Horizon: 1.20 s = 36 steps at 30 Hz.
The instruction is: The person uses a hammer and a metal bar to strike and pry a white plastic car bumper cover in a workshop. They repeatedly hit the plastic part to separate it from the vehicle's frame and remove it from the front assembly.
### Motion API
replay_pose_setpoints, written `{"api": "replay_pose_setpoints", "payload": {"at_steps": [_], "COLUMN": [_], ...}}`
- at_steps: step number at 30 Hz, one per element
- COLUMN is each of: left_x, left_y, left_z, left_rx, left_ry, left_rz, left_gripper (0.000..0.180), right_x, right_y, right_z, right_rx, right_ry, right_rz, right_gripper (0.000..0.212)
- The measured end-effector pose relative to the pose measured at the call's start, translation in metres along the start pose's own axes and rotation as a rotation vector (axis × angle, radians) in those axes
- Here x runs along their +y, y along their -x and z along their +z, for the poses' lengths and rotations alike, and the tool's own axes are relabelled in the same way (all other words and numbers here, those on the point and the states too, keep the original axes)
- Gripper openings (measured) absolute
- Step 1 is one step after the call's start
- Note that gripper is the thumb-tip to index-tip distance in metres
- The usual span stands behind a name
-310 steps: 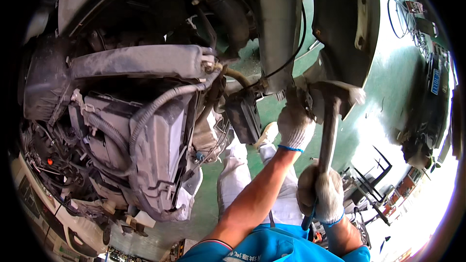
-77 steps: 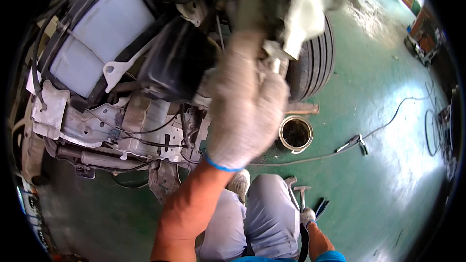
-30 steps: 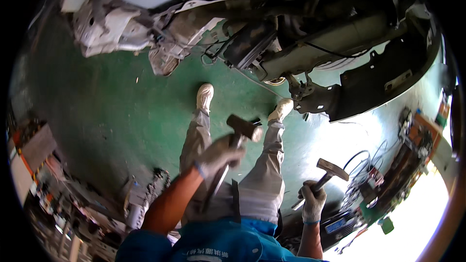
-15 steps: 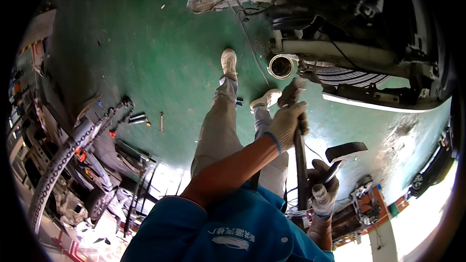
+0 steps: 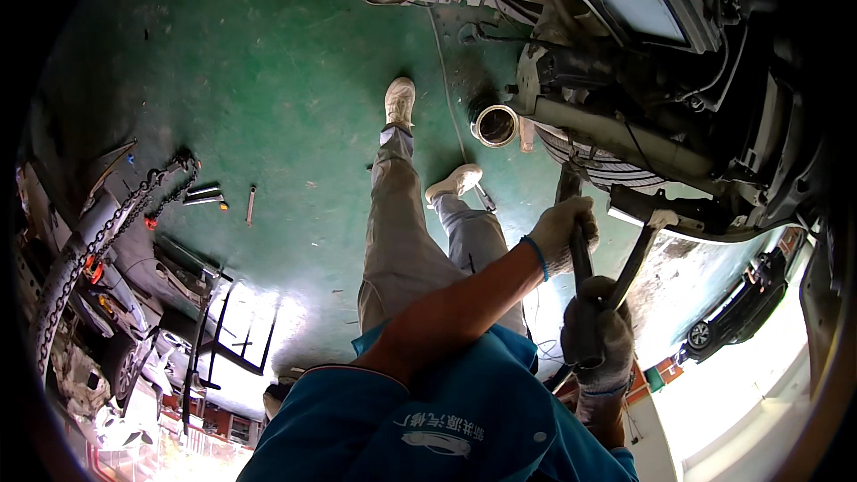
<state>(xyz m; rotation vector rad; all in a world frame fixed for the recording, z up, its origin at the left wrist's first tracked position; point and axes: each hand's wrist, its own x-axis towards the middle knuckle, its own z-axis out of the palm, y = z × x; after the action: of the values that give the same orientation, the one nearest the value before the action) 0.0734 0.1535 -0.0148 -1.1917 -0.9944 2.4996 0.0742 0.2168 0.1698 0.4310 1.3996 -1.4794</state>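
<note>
My left hand (image 5: 561, 234), in a pale work glove, is wrapped round a long dark metal bar (image 5: 581, 257). The bar's far end reaches up to the damaged edge of the car body (image 5: 652, 129), beside the tire (image 5: 607, 162); whether they touch I cannot tell. Lower down, the bar's thick near end overlaps my gloved right hand (image 5: 616, 344). That hand is closed on a hammer (image 5: 636, 266), whose dark shaft slants up and right to a pale end. The hammer head's shape is unclear from this angle.
An open round can (image 5: 496, 110) stands on the green floor (image 5: 268, 98) near my feet. A cable (image 5: 446, 80) runs past it. Loose tools (image 5: 205, 195), a chain (image 5: 116, 232) and car parts lie at left. A dark car (image 5: 741, 308) stands at far right.
The view has shifted. My left hand and the bar have moved right, toward the car body. The hammer has turned in my right hand, and its broad side no longer shows.
</note>
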Motion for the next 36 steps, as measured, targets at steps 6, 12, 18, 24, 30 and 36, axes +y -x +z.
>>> {"api": "replay_pose_setpoints", "payload": {"at_steps": [6,12,18,24,30,36], "left_x": [-0.014,-0.008,-0.013,-0.016,-0.004,0.003], "left_y": [0.011,0.008,-0.003,0.000,0.006,0.006], "left_z": [0.010,0.014,0.009,0.017,0.019,0.019], "left_rx": [0.020,-0.002,0.027,0.142,0.170,0.213], "left_ry": [0.020,-0.034,-0.022,-0.068,-0.124,-0.174], "left_rz": [0.067,-0.017,-0.059,-0.004,-0.037,-0.091], "left_gripper": [0.019,0.029,0.028,0.019,0.014,0.017], "right_x": [-0.024,-0.067,-0.104,-0.110,-0.107,-0.100], "right_y": [0.000,0.012,-0.019,-0.051,-0.064,-0.074], "right_z": [0.013,-0.003,0.005,0.020,0.008,-0.016], "right_rx": [0.138,0.342,0.400,0.355,0.270,0.146], "right_ry": [0.091,0.677,0.858,1.031,1.211,1.339], "right_rz": [-0.006,-0.054,-0.186,0.179,0.071,0.061], "right_gripper": [0.062,0.047,0.016,0.059,0.066,0.066]}}
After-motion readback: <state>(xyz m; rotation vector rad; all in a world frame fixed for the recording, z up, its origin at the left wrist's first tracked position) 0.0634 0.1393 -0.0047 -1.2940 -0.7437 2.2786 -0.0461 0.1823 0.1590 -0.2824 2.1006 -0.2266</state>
